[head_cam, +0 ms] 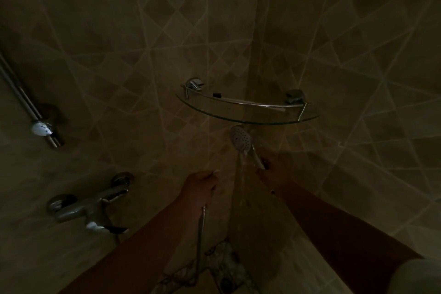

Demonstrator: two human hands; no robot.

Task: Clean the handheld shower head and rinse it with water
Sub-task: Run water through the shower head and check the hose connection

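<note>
Right hand holds round, spraying shower head.

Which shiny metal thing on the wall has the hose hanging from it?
The chrome mixer tap low on the left wall; a dark hose hangs beneath it. The slanted chrome rail above and the glass corner shelf's brackets have none.

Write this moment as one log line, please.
step: rinse | right hand: grips shower head handle | left hand: holds hose | water: running down | glass shelf: above
</note>
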